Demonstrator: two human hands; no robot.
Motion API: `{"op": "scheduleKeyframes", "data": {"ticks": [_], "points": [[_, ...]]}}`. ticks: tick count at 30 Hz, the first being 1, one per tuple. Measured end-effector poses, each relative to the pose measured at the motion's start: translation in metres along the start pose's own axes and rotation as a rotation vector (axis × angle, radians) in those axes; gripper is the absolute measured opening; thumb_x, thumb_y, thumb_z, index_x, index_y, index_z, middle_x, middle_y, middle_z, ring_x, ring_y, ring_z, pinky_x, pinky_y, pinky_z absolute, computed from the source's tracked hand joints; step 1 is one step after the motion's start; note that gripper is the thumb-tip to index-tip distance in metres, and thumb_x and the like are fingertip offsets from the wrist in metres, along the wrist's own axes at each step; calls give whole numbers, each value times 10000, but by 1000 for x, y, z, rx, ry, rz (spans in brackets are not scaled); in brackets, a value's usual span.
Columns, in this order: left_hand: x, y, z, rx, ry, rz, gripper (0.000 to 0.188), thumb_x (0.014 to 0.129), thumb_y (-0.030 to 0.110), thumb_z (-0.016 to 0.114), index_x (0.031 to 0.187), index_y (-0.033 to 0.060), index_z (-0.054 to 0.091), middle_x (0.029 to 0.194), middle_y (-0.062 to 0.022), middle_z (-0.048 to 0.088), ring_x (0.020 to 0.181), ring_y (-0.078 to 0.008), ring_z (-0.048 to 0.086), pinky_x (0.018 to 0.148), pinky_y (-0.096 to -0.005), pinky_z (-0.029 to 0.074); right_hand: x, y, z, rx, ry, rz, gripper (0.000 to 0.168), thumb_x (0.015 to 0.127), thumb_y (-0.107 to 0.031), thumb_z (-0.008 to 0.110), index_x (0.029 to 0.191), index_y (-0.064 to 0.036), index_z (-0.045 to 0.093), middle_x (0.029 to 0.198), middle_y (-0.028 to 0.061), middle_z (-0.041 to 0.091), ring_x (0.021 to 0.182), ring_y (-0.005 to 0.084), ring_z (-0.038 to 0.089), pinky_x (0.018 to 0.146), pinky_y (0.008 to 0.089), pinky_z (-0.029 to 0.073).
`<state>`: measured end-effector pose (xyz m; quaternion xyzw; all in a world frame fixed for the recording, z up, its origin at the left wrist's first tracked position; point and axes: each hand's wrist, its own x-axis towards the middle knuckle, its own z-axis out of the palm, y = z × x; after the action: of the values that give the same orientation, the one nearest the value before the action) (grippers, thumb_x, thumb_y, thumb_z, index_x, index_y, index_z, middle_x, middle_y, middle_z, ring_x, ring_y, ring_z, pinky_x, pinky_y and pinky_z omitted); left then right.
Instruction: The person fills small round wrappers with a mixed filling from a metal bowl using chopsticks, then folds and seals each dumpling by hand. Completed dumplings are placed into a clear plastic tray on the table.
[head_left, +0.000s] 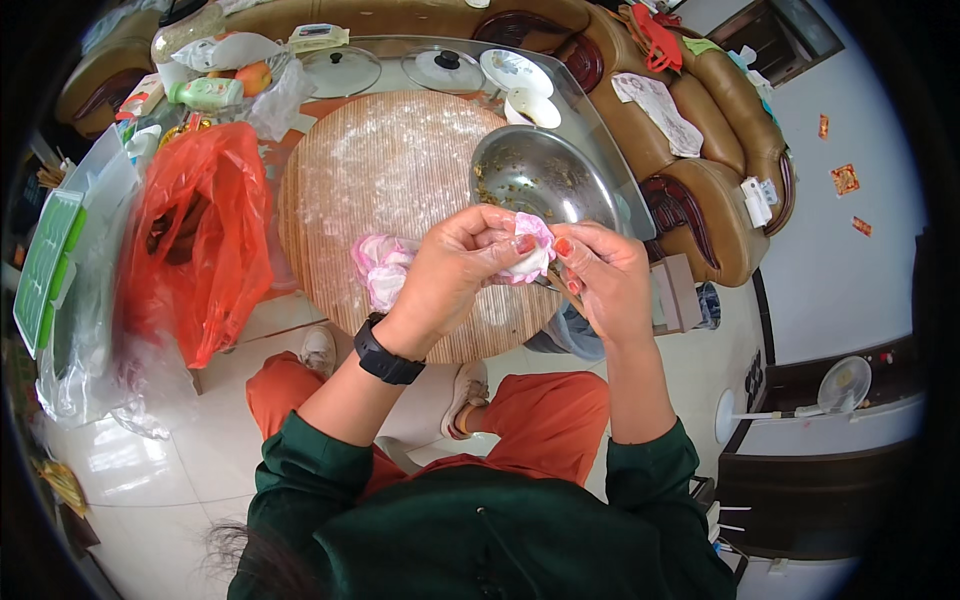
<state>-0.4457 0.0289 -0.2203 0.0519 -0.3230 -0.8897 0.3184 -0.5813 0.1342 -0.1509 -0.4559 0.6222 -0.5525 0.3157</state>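
Observation:
A white dumpling with a pink edge (534, 259) is pinched between my two hands, above the near rim of the steel bowl. My left hand (469, 262) grips it from the left with thumb and fingers, and a black band sits on that wrist. At its right edge, the thumb and fingertips of my right hand (607, 274) press the dough. A thin wooden stick (568, 291), perhaps chopsticks, shows beneath the right hand. More pink-and-white dumplings (384, 274) lie on the floured round wooden board (375, 172), partly covered by my left wrist. Bits of filling cling inside the steel bowl (577, 180).
Behind the bowl stand a small white bowl (532, 109), a patterned dish (516, 73) and two glass lids (442, 69) on the glass table. A red plastic bag (199, 247) hangs at left beside a green-lidded container (51, 270). Brown sofas (705, 202) surround the far side.

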Motion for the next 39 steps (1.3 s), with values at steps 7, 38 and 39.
{"op": "scheduleKeyframes", "data": {"ticks": [7, 38, 39], "points": [[0, -2, -3, 191, -3, 34, 140, 875, 31, 631, 1010, 44, 597, 954, -47, 659, 833, -110, 631, 700, -251, 524, -4, -5, 16, -467, 117, -237, 69, 878, -29, 618, 885, 30, 655, 809, 15, 618, 609, 67, 508, 556, 220, 412], [-1, 2, -6, 112, -140, -231, 52, 901, 104, 620, 931, 70, 596, 875, 2, 613, 732, -65, 578, 608, -214, 486, 4, -17, -15, -76, -106, 290, 181, 884, -91, 623, 1017, 16, 683, 635, -16, 558, 503, 33, 443, 442, 197, 350], [-1, 1, -7, 133, -146, -241, 56, 901, 105, 621, 934, 69, 595, 879, -1, 613, 733, -66, 580, 610, -217, 490, 5, -19, -15, -124, -130, 285, 176, 883, -88, 621, 1010, 18, 684, 628, -16, 556, 494, 33, 437, 438, 197, 346]]}}
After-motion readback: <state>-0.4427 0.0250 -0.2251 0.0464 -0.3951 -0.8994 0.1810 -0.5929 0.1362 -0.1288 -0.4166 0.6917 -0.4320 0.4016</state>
